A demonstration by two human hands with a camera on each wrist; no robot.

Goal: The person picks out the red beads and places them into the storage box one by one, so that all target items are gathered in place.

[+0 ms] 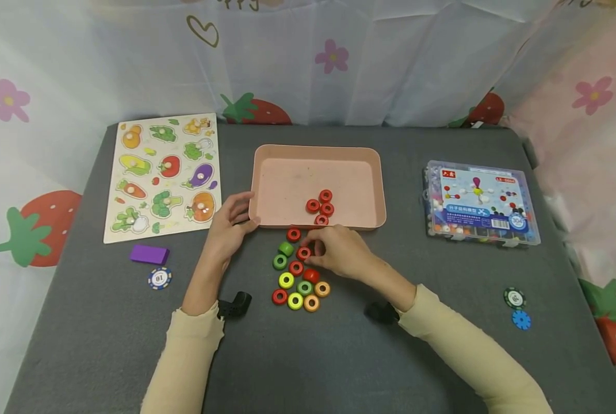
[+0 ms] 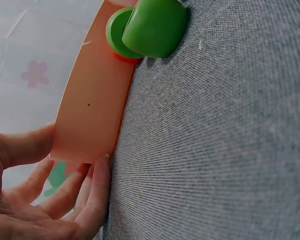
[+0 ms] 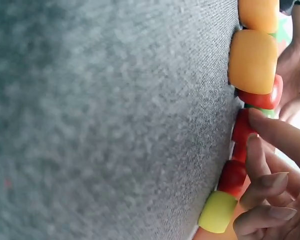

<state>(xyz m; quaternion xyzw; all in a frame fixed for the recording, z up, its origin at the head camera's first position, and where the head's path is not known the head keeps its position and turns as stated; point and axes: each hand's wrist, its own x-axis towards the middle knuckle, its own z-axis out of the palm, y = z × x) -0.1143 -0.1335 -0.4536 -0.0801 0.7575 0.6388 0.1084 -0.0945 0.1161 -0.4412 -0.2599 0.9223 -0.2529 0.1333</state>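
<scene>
My right hand (image 1: 341,250) pinches a red ring bead (image 1: 303,253) between thumb and fingertip, just in front of the tray; in the right wrist view the fingertips lie right against that bead (image 3: 243,125). More ring beads surround it, including a green one (image 1: 279,261), a yellow one (image 1: 286,280) and an orange one (image 1: 322,288). My left hand (image 1: 227,230) touches the front left corner of the pink tray (image 1: 276,152). In the left wrist view its thumb is at the rim and its straight fingers (image 2: 97,195) rest along the end wall. Several red beads (image 1: 312,206) lie inside the tray.
A vegetable puzzle board (image 1: 149,198) lies left of the tray. Near it are a purple block (image 1: 149,254) and a poker chip (image 1: 160,278). At right stand a molecular model box (image 1: 481,204), a dark chip (image 1: 515,298) and a blue disc (image 1: 521,319). A printed curtain (image 1: 287,69) hangs behind.
</scene>
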